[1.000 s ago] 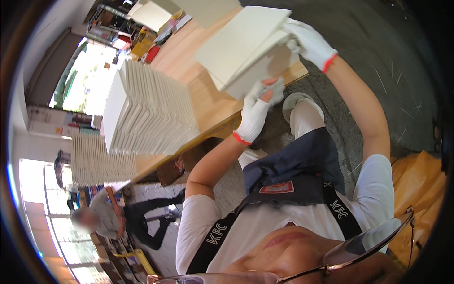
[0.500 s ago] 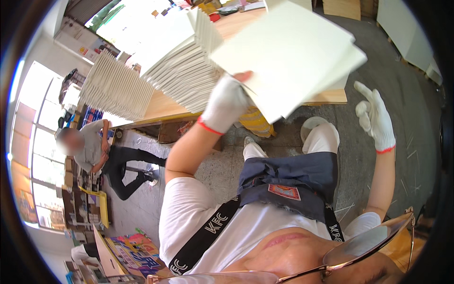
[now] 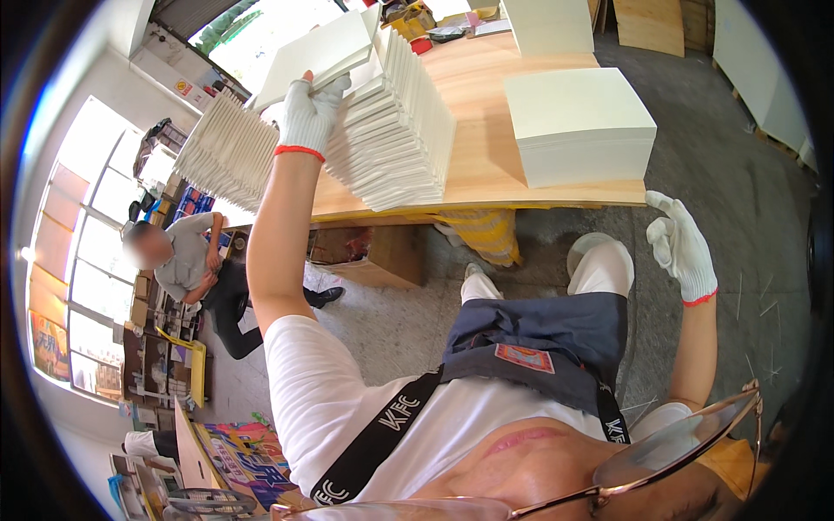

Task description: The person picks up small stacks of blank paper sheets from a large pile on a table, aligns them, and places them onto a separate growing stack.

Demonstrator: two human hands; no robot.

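My left hand (image 3: 311, 113), in a white knit glove with a red cuff, grips a few white boards (image 3: 317, 54) by their near edge, thumb uppermost. It holds them at the top of a tall, uneven stack of white boards (image 3: 404, 130) on the wooden table (image 3: 482, 148); whether they touch the stack I cannot tell. A lower, neater stack of white boards (image 3: 582, 113) sits further right, near the table's front edge. My right hand (image 3: 684, 247), gloved alike, hangs empty off the table's right corner, fingers loosely bent and apart.
Another ridged white stack (image 3: 228, 152) stands left of the tall one. A white block of boards (image 3: 552, 26) is at the back of the table. Below are a cardboard box (image 3: 369, 256) and a yellow bundle (image 3: 482, 233). A co-worker (image 3: 187, 260) is at the left.
My left hand has swung leftward with the white boards, from over the right part of the table to the tall stack. The lower stack now shows fully. My right hand has dropped slightly.
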